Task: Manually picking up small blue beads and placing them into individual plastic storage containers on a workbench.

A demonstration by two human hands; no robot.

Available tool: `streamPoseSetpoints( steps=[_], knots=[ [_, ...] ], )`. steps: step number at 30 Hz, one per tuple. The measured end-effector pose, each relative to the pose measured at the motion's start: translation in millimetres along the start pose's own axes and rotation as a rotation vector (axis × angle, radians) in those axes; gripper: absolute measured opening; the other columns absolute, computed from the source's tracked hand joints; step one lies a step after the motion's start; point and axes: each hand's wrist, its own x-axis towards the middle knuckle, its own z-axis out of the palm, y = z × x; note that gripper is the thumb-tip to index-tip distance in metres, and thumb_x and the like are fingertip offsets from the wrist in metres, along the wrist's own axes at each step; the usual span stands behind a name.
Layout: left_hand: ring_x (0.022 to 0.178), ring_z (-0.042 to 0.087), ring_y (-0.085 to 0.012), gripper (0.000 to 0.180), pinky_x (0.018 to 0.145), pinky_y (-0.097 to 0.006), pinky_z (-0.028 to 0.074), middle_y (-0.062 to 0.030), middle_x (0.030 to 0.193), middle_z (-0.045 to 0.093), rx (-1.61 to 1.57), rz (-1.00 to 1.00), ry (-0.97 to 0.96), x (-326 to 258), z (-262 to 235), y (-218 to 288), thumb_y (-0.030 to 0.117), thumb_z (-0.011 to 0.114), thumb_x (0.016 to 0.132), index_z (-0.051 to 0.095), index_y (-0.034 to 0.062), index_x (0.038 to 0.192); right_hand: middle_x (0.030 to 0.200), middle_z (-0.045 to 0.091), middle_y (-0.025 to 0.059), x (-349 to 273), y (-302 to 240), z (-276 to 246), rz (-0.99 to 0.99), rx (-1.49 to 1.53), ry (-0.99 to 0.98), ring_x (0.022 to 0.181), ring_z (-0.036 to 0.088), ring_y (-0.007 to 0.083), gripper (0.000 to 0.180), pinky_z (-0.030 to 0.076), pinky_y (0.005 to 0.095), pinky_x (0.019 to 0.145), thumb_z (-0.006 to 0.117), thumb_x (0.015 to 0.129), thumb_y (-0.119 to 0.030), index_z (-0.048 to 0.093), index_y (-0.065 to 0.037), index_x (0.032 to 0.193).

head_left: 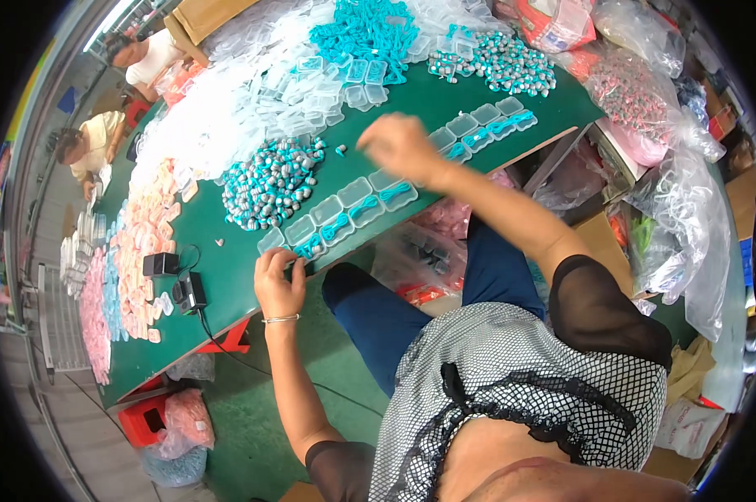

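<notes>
While the left hand [279,286] fingers pinch a clear case [298,231], right hand [403,146] fingers blur, unreadable.

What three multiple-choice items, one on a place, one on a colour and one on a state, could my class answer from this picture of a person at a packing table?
1. Where does the left hand rest?
A. at the near edge of the table, on the row of clear boxes
B. on the far pile of cords
C. in the lap

2. What colour is the table top?
A. red
B. green
C. white

3. How is the right hand?
A. flat on the table
B. raised above the table, blurred
C. inside a bag

Answers:
1 A: its fingers touch the clear boxes by the edge.
2 B: bare green shows between the piles.
3 B: it hangs over the row, smeared.
</notes>
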Motion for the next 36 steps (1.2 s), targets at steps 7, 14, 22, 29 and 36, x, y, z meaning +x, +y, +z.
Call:
streamPoseSetpoints(
  steps=[7,14,22,29,36],
  knots=[
    [0.079,0.061,-0.0299,0.009,0.069,-0.037,0.051,-0.0122,0.087,0.062,-0.031,-0.084,0.03,-2,-7,-11,0.001,0.068,0.074,0.062,0.0018,0.08,0.094,0.064,0.0084,21,156,-82,0.37,-0.689,-0.054,0.092,0.062,0.0293,0.016,0.049,0.0449,0.076,0.066,0.075,-0.015,0.069,-0.015,0.091],
    [0.075,0.062,-0.0275,0.009,0.065,-0.035,0.052,-0.0124,0.087,0.062,-0.074,-0.109,0.037,-3,-3,-12,0.0,0.068,0.075,0.062,0.0008,0.081,0.094,0.065,0.0042,39,173,-61,0.213,-1.143,-0.21,0.095,0.06,0.0218,0.008,0.038,0.0478,0.089,0.064,0.072,-0.012,0.07,-0.012,0.078],
    [0.068,0.062,-0.0237,0.009,0.062,-0.032,0.051,-0.0125,0.087,0.062,-0.072,-0.095,0.085,-10,-10,-14,-0.002,0.067,0.076,0.062,0.0002,0.083,0.094,0.065,0.0046,51,181,-57,0.2,-1.242,-0.341,0.095,0.061,0.0219,0.011,0.037,0.0493,0.089,0.065,0.072,-0.01,0.072,-0.012,0.08],
    [0.066,0.062,-0.0225,0.009,0.061,-0.031,0.051,-0.0122,0.086,0.062,-0.095,-0.093,0.104,-11,-10,-18,-0.003,0.067,0.076,0.062,0.0002,0.083,0.095,0.065,0.0087,46,165,-77,0.311,-1.053,-0.423,0.091,0.064,0.0264,0.011,0.038,0.0507,0.079,0.066,0.07,-0.014,0.071,-0.012,0.08],
    [0.066,0.061,-0.0222,0.009,0.061,-0.031,0.051,-0.0114,0.086,0.062,-0.1,-0.063,0.147,-10,-10,-20,-0.003,0.067,0.076,0.061,0.0007,0.082,0.093,0.063,0.0072,32,153,-101,0.458,-0.723,-0.53,0.091,0.062,0.0287,0.013,0.04,0.0503,0.077,0.067,0.071,-0.016,0.068,-0.014,0.083]
  ],
)
